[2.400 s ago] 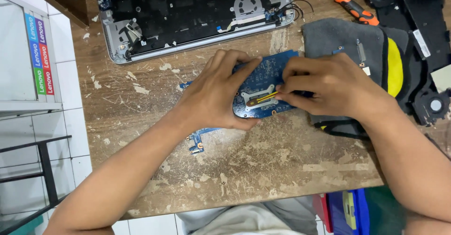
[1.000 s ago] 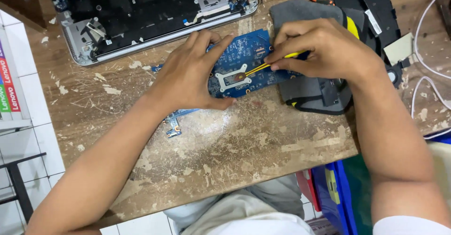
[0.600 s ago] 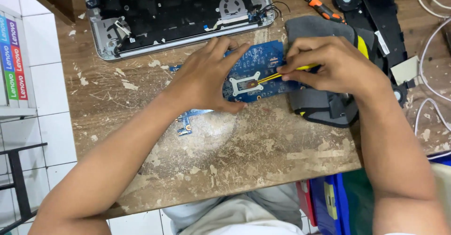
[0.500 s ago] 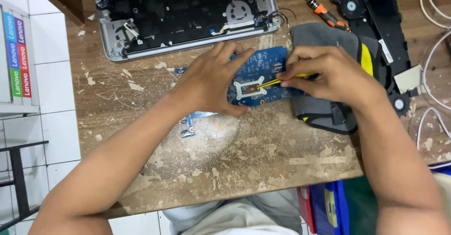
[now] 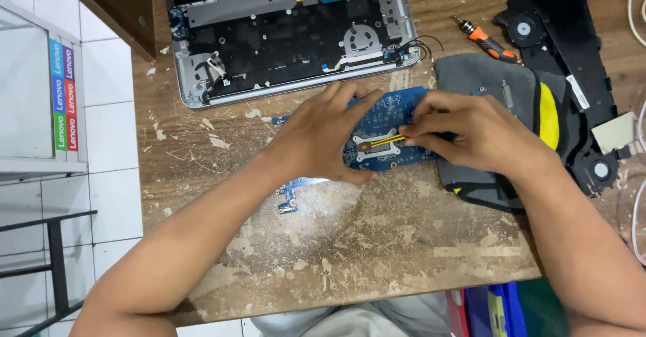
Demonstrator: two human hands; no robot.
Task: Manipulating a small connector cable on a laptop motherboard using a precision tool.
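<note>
Both forearms reach in from the near edge, bare and angled toward each other. The left hand lies palm down, fingers spread and flattened, thumb stretched out toward the other hand. The right hand is curled, knuckles up, with fingertips pinched together, seemingly thumb against forefinger, though the grip is partly hidden. The hands sit just apart.

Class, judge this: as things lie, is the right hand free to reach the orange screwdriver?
Probably yes: the orange screwdriver lies uncovered beyond the right hand, but that hand already pinches a thin yellow tool.
</note>
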